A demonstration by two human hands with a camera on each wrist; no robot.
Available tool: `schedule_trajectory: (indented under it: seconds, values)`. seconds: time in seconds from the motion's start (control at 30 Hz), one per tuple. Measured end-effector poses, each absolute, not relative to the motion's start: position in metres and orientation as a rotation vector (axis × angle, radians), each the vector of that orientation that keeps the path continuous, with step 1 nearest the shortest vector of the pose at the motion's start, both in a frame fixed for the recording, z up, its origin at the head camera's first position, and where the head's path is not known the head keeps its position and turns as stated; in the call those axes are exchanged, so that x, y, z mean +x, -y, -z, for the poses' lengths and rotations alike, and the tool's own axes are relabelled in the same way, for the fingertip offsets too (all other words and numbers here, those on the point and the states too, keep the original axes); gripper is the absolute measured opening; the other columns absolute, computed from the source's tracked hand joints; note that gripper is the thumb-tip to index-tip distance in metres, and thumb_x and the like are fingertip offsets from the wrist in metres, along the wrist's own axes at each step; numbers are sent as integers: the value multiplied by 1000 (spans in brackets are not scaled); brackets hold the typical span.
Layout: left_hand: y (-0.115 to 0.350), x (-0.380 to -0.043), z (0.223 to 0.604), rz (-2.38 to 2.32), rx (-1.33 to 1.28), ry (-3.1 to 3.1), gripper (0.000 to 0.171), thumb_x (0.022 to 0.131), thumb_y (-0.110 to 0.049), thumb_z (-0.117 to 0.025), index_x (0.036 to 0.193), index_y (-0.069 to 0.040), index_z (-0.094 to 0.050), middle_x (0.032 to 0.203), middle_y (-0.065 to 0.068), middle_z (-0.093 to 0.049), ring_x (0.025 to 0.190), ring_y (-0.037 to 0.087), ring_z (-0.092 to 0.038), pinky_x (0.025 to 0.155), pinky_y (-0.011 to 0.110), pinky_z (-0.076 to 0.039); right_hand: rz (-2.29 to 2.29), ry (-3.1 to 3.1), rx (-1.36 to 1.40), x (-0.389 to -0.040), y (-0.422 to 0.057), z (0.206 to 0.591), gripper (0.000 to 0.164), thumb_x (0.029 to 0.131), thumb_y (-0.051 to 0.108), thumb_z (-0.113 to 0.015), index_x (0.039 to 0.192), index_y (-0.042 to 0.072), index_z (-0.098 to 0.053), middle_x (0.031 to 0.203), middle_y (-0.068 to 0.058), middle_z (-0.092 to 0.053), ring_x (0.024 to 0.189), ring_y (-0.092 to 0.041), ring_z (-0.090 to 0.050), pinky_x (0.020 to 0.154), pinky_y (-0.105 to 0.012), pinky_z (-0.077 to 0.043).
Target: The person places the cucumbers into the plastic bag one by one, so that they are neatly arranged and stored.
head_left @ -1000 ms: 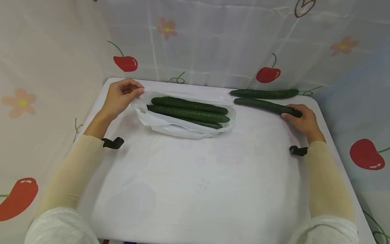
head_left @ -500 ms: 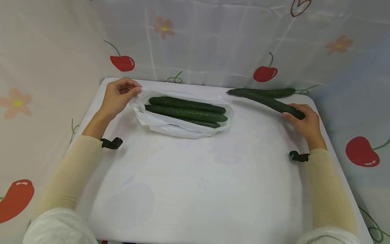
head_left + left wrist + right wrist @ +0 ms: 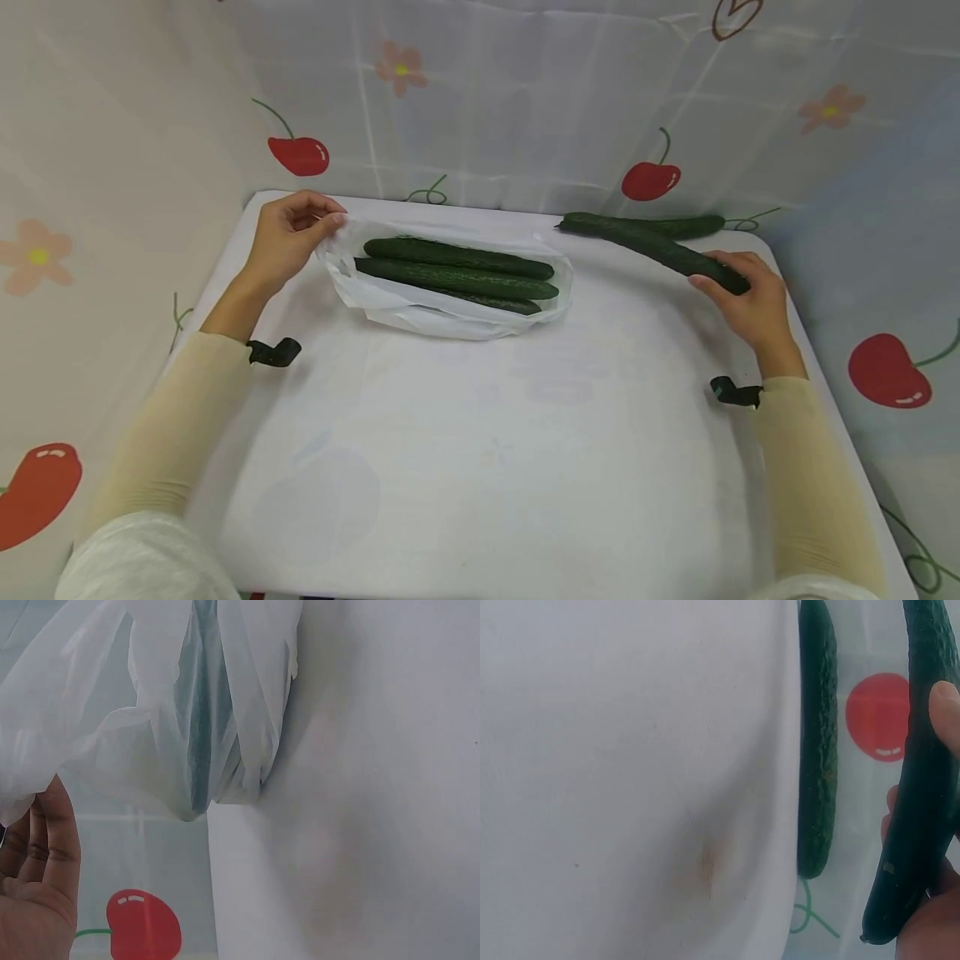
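The grip of the right hand (image 3: 753, 300) is wrapped round the near end of a long cucumber (image 3: 652, 242), thumb on one side and fingers on the other, holding that end up at a slant over the right side of the tabletop (image 3: 480, 467). Its far end crosses the tip of a second cucumber (image 3: 690, 227) at the back edge; whether they touch I can't tell from here. I'd judge it firm and moderately weighty, its bumpy skin giving decent purchase unless damp; held by one end it would want to tip, so nearer the middle should balance better. Over on the other side, the left hand (image 3: 288, 237) pinches the corner of a white plastic bag (image 3: 420, 322), thin, limp stuff that could slip or tear, best taken by a gathered rim. Three more cucumbers (image 3: 457, 278) lie side by side in it. Behind hangs a cherry-print cloth (image 3: 510, 100).
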State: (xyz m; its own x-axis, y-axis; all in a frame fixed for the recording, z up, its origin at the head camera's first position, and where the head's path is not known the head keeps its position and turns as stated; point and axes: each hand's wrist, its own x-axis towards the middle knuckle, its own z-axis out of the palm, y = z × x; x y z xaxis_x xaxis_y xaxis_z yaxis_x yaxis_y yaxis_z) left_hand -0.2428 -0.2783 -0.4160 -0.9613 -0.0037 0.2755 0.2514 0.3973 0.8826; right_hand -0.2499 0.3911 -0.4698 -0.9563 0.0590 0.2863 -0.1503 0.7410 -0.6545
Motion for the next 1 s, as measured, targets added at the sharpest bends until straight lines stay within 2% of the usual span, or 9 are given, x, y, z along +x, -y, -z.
schedule_trajectory:
  seconds: [0.2,0.53,0.6,0.8,1.0]
  values:
    - [279,-244,417,1590,-226,2415,20,102,-15,-75,118,-2,-76,105,-15,-73,88,11,-64,78,11,-55,-1039,2630,121,-244,-380,467,49,93,38,-86,139,26,-74,122,29,-57,115,10,-49,100,-5,-38]
    - [279,-244,418,1592,-225,2412,21,102,-15,-75,118,-2,-76,106,-15,-72,87,11,-64,79,10,-55,-1064,2605,218,-237,-363,461,46,92,28,-88,136,21,-76,120,30,-57,113,7,-49,95,-3,-39]
    - [279,-244,418,1588,-225,2412,21,102,-16,-75,118,-2,-76,106,-15,-72,87,11,-64,79,10,-56,-1064,2599,240,-236,-358,460,46,91,25,-88,135,21,-76,120,25,-60,112,7,-50,94,-3,-40]
    - [280,-244,418,1590,-220,2411,20,102,-16,-74,118,-3,-76,106,-14,-73,88,11,-64,79,10,-55,-1075,2600,314,-234,-343,457,46,90,18,-90,134,17,-77,127,-7,-67,110,8,-51,93,-4,-41]
    - [279,-244,417,1593,-215,2404,15,102,-16,-75,115,-10,-78,108,-10,-73,89,11,-64,79,10,-55,-1096,2559,434,-235,-328,459,48,87,9,-91,132,15,-77,126,-12,-69,111,8,-54,96,-4,-41]
